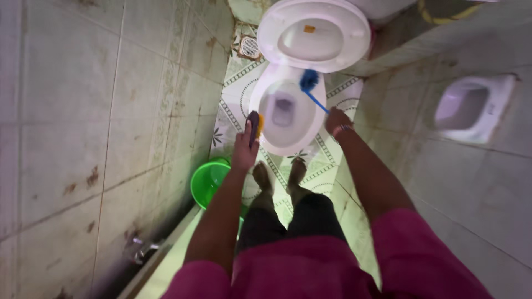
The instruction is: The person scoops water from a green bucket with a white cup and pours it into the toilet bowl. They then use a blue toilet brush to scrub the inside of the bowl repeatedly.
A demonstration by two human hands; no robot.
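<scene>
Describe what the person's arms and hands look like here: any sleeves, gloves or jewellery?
Both hands are bare, with no gloves. The left hand and its forearm show nothing worn. The right hand has a thin band at the wrist, perhaps a bracelet; it is too small to tell more. The forearms are uncovered, and short magenta sleeves cover the upper arms, matching the top.

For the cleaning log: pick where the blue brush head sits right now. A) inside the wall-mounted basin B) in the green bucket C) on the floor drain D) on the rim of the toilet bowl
D: the blue brush, held by the right hand, has its head resting at the far rim of the toilet bowl, just below the raised seat, well away from the green bucket.
</scene>
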